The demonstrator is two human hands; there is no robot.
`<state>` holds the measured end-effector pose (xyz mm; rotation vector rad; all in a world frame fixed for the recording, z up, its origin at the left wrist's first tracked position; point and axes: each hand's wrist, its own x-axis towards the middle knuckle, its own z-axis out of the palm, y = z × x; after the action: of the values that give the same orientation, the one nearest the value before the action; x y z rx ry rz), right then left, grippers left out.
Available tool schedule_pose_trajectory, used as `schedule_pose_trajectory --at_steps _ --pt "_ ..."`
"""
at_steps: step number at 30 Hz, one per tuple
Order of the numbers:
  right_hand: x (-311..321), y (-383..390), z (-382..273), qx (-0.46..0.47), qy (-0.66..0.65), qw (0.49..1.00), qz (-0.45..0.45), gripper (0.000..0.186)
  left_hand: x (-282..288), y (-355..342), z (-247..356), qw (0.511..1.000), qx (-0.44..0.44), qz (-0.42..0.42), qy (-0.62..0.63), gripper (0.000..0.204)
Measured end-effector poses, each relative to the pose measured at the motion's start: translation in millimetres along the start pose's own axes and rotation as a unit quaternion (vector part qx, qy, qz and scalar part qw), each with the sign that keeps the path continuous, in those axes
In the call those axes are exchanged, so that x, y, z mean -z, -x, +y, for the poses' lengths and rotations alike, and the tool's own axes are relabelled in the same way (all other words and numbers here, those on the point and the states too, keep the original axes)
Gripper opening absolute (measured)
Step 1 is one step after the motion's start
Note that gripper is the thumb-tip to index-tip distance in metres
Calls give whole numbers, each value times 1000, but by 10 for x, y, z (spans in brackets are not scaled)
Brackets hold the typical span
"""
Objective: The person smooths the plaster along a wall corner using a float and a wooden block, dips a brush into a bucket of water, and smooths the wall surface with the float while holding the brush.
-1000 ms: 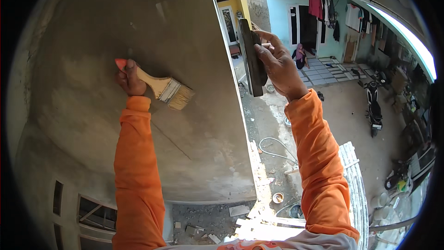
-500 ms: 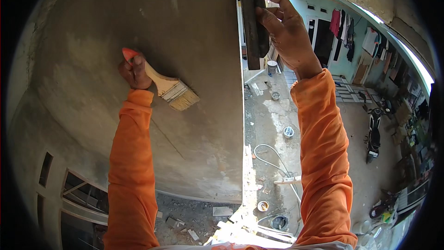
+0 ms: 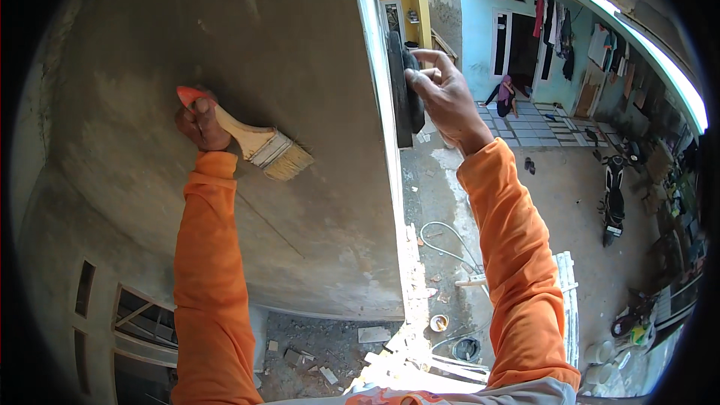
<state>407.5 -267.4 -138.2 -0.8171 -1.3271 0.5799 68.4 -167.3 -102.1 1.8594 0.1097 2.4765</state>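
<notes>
A broad plastered wall (image 3: 315, 52), grey-brown and smooth, fills the left half and ends in an upright edge near the middle. My left hand (image 3: 204, 126) is closed around the handle of a wide paintbrush (image 3: 251, 139) with a red handle tip and pale bristles. The bristles point down to the right in front of the wall. At the wall's edge, my right hand (image 3: 454, 101) grips a dark plastering float (image 3: 400, 101) by its back. The float stands upright alongside the edge; whether its face touches the plaster I cannot tell.
Far below on the right lies a yard with a parked motorcycle (image 3: 613, 199). A person (image 3: 505, 96) sits on the tiled porch before a light blue house (image 3: 480, 30). Rubble and a bucket (image 3: 466, 349) lie beneath the wall, near a pale hose (image 3: 442, 232).
My right hand has lowered the float along the wall's edge. My left hand with the paintbrush has shifted slightly left and down. The view has tilted, bringing the seated person into sight.
</notes>
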Motion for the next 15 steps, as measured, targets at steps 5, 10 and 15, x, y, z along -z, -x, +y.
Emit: schedule_pose_trajectory --at_steps 5,10,15 --pt "-211 -106 -1241 146 -14 988 -57 27 68 -33 -28 999 31 26 -34 46" --pt "-302 178 -62 9 -7 1000 3 39 92 -85 81 998 35 11 -49 44" --pt "80 550 910 -149 104 983 -8 39 50 12 -132 997 10 47 -61 49"
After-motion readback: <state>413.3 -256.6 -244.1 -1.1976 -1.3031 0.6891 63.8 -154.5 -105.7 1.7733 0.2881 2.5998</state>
